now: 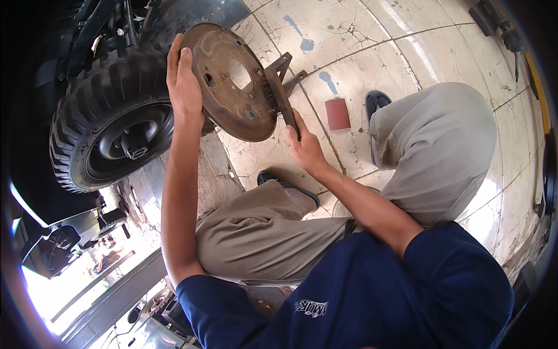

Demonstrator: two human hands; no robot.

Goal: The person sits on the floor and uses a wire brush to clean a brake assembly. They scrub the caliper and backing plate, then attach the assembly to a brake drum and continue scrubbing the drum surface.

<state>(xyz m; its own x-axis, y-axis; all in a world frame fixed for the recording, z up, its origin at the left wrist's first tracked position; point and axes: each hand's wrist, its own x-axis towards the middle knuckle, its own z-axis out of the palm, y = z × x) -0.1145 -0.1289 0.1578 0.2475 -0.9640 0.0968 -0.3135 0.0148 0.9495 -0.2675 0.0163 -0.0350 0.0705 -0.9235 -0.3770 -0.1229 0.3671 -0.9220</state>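
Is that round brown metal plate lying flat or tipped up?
Tipped up: the metal plate shows as a slanted oval, and the left hand holds its edge. What supports it underneath, I cannot tell.

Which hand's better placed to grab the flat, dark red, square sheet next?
Likely the right hand: it's nearer the sheet on the pale tiled floor, though gripping a long brown metal bar. The left hand is farther off, holding the round, rusty-brown metal plate by its rim.

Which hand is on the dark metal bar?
The right hand, gripping the bar near its lower end; the left hand instead holds the round brown plate by its rim.
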